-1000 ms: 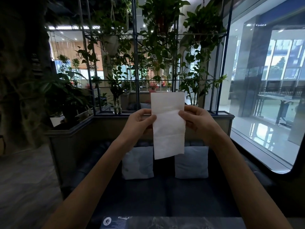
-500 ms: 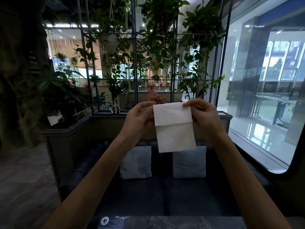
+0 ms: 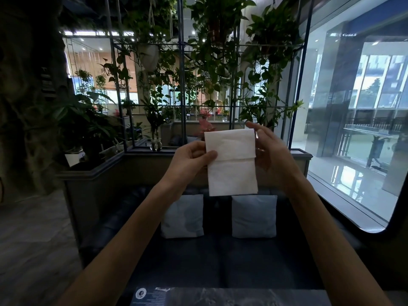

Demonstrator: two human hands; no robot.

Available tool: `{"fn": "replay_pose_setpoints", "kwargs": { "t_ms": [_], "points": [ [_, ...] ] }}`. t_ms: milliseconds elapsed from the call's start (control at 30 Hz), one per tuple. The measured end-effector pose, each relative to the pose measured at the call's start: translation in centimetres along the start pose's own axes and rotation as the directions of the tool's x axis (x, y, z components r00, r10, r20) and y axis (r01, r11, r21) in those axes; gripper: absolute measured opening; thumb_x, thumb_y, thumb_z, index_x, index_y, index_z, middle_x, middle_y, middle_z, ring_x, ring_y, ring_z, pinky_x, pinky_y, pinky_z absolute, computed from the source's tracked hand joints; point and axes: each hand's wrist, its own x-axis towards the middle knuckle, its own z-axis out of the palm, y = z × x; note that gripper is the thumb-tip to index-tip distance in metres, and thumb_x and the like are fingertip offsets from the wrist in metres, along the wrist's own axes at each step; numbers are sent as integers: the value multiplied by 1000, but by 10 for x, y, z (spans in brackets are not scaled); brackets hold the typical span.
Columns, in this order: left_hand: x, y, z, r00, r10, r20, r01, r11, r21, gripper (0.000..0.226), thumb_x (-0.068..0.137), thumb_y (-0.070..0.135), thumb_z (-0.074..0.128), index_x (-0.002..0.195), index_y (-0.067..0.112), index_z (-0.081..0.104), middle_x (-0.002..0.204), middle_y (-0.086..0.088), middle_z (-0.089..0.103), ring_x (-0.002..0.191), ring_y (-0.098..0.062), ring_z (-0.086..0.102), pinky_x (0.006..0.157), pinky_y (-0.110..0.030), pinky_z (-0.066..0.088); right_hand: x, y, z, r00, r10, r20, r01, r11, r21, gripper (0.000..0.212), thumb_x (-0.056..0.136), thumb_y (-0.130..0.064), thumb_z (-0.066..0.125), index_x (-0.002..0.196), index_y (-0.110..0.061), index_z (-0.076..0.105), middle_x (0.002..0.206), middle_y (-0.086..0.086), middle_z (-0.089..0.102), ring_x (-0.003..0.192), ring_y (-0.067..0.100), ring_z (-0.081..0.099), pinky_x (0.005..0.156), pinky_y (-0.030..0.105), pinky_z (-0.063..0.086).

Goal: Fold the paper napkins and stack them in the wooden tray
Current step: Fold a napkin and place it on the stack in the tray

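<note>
Far behind the hands stands a tall metal frame [image 3: 180, 74] full of green hanging plants [image 3: 218, 51]. A small glass vase [image 3: 155, 144] sits on the ledge at its foot. Below that is a dark sofa [image 3: 220, 259] with two pale blue cushions side by side — one on the left [image 3: 182, 216] and one on the right [image 3: 254, 216]. Nothing stands between the camera and the hands.

At the very near edge, a grey stone-look table [image 3: 242, 297] shows just a strip, with a dark printed card [image 3: 150, 294] lying on its left part. On the right is a big window [image 3: 357, 120] with a bright hall outside. The floor on the left is grey and dim.

The white paper napkin [image 3: 231, 162] is up in the air, well above the table. Its top part is folded down toward the camera. The left hand [image 3: 189, 164] pinches the napkin's left edge, thumb in front. The right hand [image 3: 270, 151] is at the right edge — its fingers are mostly behind the paper, one fingertip at the top corner, closed on it loosely. No wooden tray can be seen.
</note>
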Motion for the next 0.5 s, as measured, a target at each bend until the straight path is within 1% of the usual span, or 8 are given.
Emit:
{"fn": "replay_pose_setpoints", "kwargs": {
  "t_ms": [67, 100, 167, 233, 267, 333, 433, 500],
  "points": [
    [1, 2, -1, 999, 25, -33, -24, 1000, 9, 16, 90, 10, 69, 105, 13, 68, 110, -9, 75, 103, -25, 72, 93, -44, 57, -1, 2, 1, 992, 118, 35, -119, 993, 6, 35, 92, -53, 47, 109, -31, 69, 106, 5, 75, 93, 20, 71, 79, 34, 59],
    [2, 3, -1, 999, 34, -41, -34, 999, 12, 16, 90, 9, 68, 105, 13, 68, 110, -10, 75, 103, -25, 72, 92, -43, 57, -1, 5, 1, 989, 143, 46, -142, 989, -28, 38, 86, -56, 52, 108, -30, 69, 110, 7, 75, 97, 23, 72, 85, 39, 58],
    [2, 3, -2, 998, 50, -47, -48, 999, 24, 16, 90, 9, 68, 106, 12, 68, 110, -11, 74, 102, -25, 72, 89, -41, 59, -3, 10, -1, 989, 135, 57, -129, 987, -96, 38, 87, -41, 64, 120, -20, 67, 116, 10, 73, 105, 28, 71, 91, 44, 58],
    [2, 1, -3, 997, 57, -45, -55, 997, 46, 19, 90, 9, 68, 109, 9, 67, 110, -10, 74, 102, -24, 72, 86, -37, 60, -4, 12, -2, 993, 99, 57, -95, 993, -74, 36, 92, -19, 67, 126, -10, 63, 109, 7, 76, 99, 24, 73, 80, 36, 61],
    [2, 1, -3, 998, 56, -38, -54, 997, 56, 22, 90, 10, 69, 112, 8, 66, 110, -10, 74, 101, -23, 72, 83, -35, 60, -4, 12, -1, 995, 83, 51, -80, 995, -59, 33, 92, -14, 66, 125, -8, 63, 105, 6, 77, 93, 20, 75, 74, 31, 61],
    [3, -1, -5, 999, 46, -20, -44, 997, 64, 28, 90, 10, 69, 117, 6, 64, 111, -10, 74, 101, -22, 72, 79, -30, 60, -5, 9, 1, 998, 65, 25, -63, 996, -56, 30, 93, -13, 67, 122, -9, 64, 100, 4, 77, 87, 18, 74, 68, 26, 59],
    [3, -2, -5, 999, 44, -22, -42, 995, 88, 28, 89, 10, 70, 117, 6, 64, 110, -10, 74, 100, -21, 73, 79, -30, 60, -3, 10, 0, 998, 63, 11, -62, 998, -29, 27, 91, -14, 68, 119, -14, 65, 106, 6, 76, 93, 22, 74, 75, 33, 62],
    [4, -4, -6, 998, 49, -47, -45, 995, 94, 25, 90, 9, 69, 114, 7, 65, 107, -8, 75, 99, -21, 73, 82, -32, 60, -4, 9, 0, 997, 67, 33, -66, 998, -17, 28, 90, -10, 68, 117, -17, 64, 108, 5, 76, 95, 20, 74, 78, 33, 62]
  ]
}}
